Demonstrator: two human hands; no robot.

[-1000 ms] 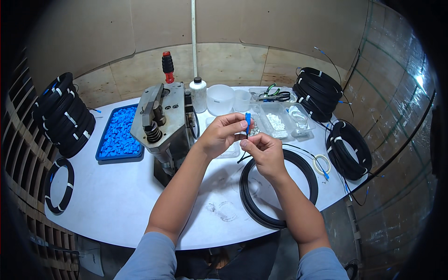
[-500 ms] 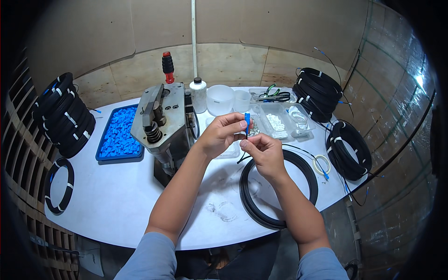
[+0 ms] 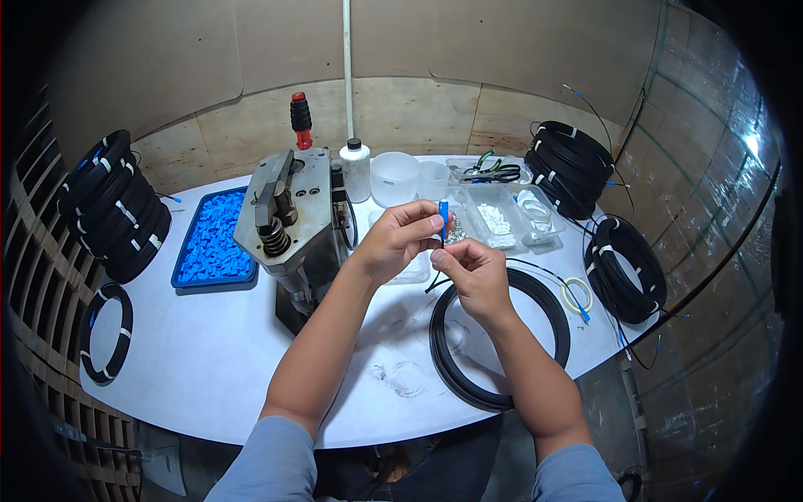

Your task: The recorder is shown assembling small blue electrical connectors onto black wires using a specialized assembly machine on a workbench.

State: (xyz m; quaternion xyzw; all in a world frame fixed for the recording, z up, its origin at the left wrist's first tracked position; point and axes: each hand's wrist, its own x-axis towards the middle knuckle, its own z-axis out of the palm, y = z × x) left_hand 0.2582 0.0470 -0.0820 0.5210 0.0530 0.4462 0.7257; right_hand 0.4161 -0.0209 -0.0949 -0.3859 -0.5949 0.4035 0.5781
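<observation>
Between thumb and fingers, my left hand [image 3: 396, 240] pinches a small blue cable connector [image 3: 443, 211], held upright above the table. Just below it, my right hand [image 3: 474, 274] is closed on the thin black cable [image 3: 433, 284] at the connector's lower end; the fingertips hide part of the join. Under my right forearm lies a coil of black cable [image 3: 437, 351]. Its other end, tipped with a blue connector [image 3: 585, 316], rests to the right beside a roll of pale tape [image 3: 576, 294].
A metal hand press [image 3: 311, 197] with a red-and-black handle stands left of my hands. Beyond it sits a blue tray [image 3: 216, 285] of small blue parts. Clear boxes [image 3: 502, 248] hold white pieces. Stacked black cable coils [image 3: 117, 209] stand at the left, more coils [image 3: 571, 163] at the right.
</observation>
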